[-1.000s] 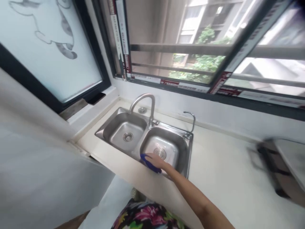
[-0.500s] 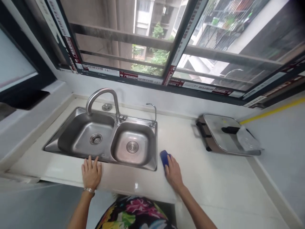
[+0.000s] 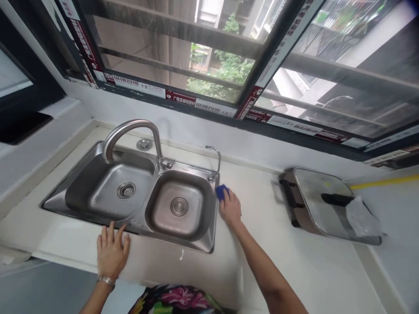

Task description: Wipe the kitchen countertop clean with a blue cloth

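- One blue cloth lies on the counter, right beside the sink's right edge — whether it overlaps the rim I cannot tell.
- Right hand: fingers bent and closed over the cloth's near part, pressing it down; the thumb's grip cannot be made out.
- Work with the cloth looks under way rather than finished, judging by the hand being on it. Which stretches of counter it has covered does not show; the surface looks much alike on both sides of it.
- Left hand: fingers spread, palm down on the counter at the sink's front edge, holding nothing that shows. It seems to serve as a prop.
- A bright glint on the front counter, between the hands, may be water or only light. If water, that spot is left to do.
- Both basins stand undrenched, drains in view; a few specks in the left one could be drops.
- Small tap is just beyond the cloth; tall tap arches over the left basin.
- Farther right, well apart from the cloth, sits a lidded pan with a plastic bag on it — neither is touched.
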